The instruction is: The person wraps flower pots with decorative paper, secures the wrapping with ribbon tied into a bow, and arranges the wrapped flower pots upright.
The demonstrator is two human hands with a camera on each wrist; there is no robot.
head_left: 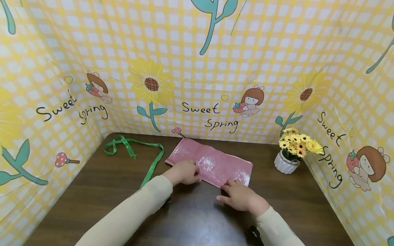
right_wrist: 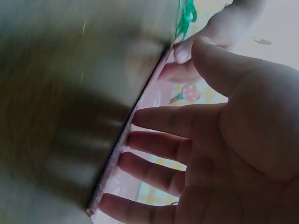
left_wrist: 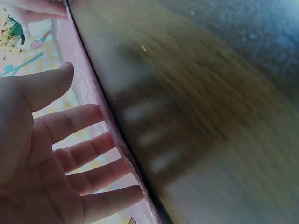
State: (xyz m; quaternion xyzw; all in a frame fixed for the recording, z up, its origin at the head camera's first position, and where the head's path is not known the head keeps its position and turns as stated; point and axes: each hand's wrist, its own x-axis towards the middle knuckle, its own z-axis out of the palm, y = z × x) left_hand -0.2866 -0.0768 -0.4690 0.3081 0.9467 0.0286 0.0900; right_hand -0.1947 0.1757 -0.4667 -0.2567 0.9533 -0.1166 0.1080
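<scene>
both hands, left hand [head_left: 184,172] and right hand [head_left: 240,195], rest flat-fingered on the pink cloth's [head_left: 212,164] near edge.

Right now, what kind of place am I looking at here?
Probably a small tabletop craft booth: a dark wooden table screened on three sides by a yellow checked backdrop, with a pink sheet and a green ribbon laid out.

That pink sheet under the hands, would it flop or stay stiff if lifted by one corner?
The pink sheet lies flat and thin on the table, so it would probably droop and weigh little. Its glossy patches suggest it may slide easily under the left hand and right hand.
</scene>
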